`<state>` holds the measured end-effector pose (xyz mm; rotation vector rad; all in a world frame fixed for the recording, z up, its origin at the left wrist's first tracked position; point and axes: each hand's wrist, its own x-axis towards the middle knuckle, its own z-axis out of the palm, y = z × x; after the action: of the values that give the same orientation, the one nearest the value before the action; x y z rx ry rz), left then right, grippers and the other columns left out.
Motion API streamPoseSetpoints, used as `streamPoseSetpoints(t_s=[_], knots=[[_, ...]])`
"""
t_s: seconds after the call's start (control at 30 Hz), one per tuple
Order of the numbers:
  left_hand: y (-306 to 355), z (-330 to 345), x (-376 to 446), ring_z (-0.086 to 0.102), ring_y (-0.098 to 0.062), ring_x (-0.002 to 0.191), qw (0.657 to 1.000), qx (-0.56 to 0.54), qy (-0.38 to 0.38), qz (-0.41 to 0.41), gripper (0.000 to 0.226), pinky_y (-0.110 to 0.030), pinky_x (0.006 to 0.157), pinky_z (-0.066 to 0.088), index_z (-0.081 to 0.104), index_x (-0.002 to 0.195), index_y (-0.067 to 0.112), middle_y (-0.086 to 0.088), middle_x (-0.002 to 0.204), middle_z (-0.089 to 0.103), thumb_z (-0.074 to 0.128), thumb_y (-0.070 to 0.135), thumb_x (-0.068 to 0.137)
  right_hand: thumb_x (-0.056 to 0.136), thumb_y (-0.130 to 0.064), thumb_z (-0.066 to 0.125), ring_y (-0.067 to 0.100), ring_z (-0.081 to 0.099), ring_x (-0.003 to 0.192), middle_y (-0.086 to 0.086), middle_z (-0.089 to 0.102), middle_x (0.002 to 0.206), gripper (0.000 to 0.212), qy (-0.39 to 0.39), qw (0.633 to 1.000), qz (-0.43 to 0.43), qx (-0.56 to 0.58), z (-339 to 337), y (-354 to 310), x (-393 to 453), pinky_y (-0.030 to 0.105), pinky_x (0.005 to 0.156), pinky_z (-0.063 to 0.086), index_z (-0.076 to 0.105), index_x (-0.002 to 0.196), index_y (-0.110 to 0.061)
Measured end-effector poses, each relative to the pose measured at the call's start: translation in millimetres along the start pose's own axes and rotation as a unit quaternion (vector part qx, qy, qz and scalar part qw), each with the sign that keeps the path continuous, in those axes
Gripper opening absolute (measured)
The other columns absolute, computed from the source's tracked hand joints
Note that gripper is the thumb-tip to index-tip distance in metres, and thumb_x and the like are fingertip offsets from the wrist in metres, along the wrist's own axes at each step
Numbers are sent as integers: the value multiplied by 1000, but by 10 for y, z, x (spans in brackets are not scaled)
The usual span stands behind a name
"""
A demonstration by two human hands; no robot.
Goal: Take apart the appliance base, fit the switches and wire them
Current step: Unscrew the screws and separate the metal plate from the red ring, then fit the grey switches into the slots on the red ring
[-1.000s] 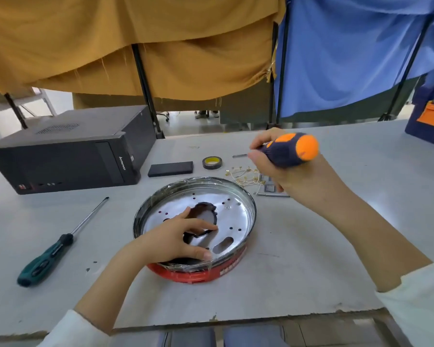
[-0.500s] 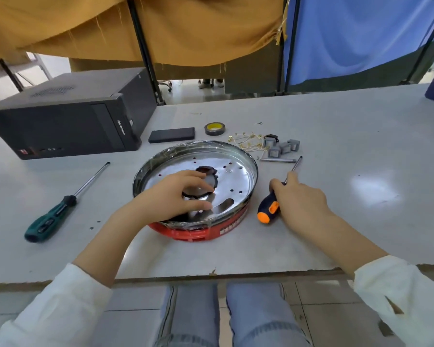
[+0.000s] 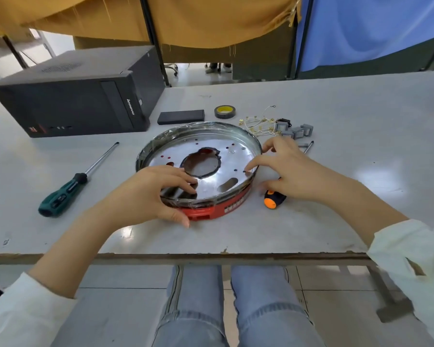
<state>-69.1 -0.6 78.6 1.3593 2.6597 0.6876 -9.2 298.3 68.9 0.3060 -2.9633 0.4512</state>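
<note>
Left grip (image 3: 158, 194) pinches base (image 3: 236, 156) at its near-left rim; right grip (image 3: 293, 171) spread, forefinger touching the right rim. Base lies between them, round; I'd lift from both sides.

Round base (image 3: 232, 209), red sides, holed shiny metal top, lay flat; grey switches (image 3: 295, 131) and wires (image 3: 258, 123) just behind.

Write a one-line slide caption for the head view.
Left hand grips the appliance base while the right hand touches its rim; orange screwdriver lies beside it.
</note>
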Motion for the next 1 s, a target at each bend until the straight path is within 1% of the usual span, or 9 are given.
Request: streamPoseSetpoints(t_s=[0.1, 0.2, 0.33, 0.43, 0.53, 0.67, 0.77, 0.83, 1.0], knots=[[17, 44, -21, 58, 3, 103, 998, -14, 54, 19, 41, -11, 91, 43, 79, 90, 15, 13, 105, 70, 77, 44, 61, 86, -24, 67, 23, 24, 130, 7, 34, 132, 19, 58, 997, 6, 50, 104, 1, 46, 33, 106, 25, 67, 105, -29], [74, 34, -42, 63, -9, 86, 991, -48, 127, 8, 32, -22, 79, 49, 79, 83, 11, 3, 88, 74, 74, 37, 65, 87, -17, 66, 16, 26, 136, 3, 29, 139, 18, 37, 985, 16, 170, 49, 0, 57, 21, 104, 19, 62, 93, -33], [94, -91, 17, 58, 0, 102, 975, -80, 207, 14, 21, -21, 86, 48, 72, 90, 37, 20, 98, 67, 75, 48, 72, 89, -8, 62, 10, 47, 119, -1, 44, 134, 34, 46, 967, 9, 250, -136, -13, 18, 17, 94, 39, 54, 89, -40], [33, -162, 78, 41, 16, 117, 969, -76, 234, 5, 46, -11, 93, 35, 51, 113, 57, 42, 116, 49, 63, 66, 70, 90, 1, 57, 3, 54, 107, -6, 52, 124, 33, 56, 942, 18, 331, -207, 15, -56, 2, 83, 40, 57, 105, -28], [-85, -155, 90, 22, 28, 123, 971, -120, 207, -9, 94, 3, 97, 21, 22, 135, 58, 47, 135, 23, 61, 86, 54, 92, 0, 55, 7, 55, 111, -6, 57, 125, 34, 64, 933, 41, 353, -262, 114, -139, 9, 91, 42, 57, 117, -24], [-199, -69, 150, 21, 25, 129, 970, -183, 159, -13, 112, -1, 102, 21, 6, 145, 56, 43, 144, 19, 77, 60, 60, 94, -3, 52, 17, 58, 104, 3, 59, 113, 25, 64, 898, 40, 433, -315, 206, -214, 30, 98, 47, 58, 109, -21], [-124, -115, 310, 44, 5, 129, 946, -167, 279, -3, 76, -19, 105, 39, 29, 148, 37, 22, 143, 45, 69, 35, 83, 88, -17, 54, 23, 63, 102, 8, 60, 116, 29, 62, 850, 59, 520, -352, 240, -165, 35, 95, 51, 54, 117, -11], [-35, -255, 406, 59, 5, 109, 917, -144, 373, 1, 44, -25, 94, 52, 47, 138, 31, 29, 121, 57, 59, 23, 96, 84, -27, 54, 26, 66, 96, 6, 62, 115, 39, 43, 828, 71, 555, -405, 196, -106, 34, 88, 55, 53, 121, -15], [22, -551, 538, 64, -16, 96, 891, 2, 452, -49, 30, -33, 79, 52, 57, 127, 32, 8, 110, 66, 44, 26, 101, 85, -47, 53, 39, 70, 84, 12, 64, 114, 49, -14, 817, 151, 556, -446, 32, 37, 35, 67, 59, 47, 122, -16]])
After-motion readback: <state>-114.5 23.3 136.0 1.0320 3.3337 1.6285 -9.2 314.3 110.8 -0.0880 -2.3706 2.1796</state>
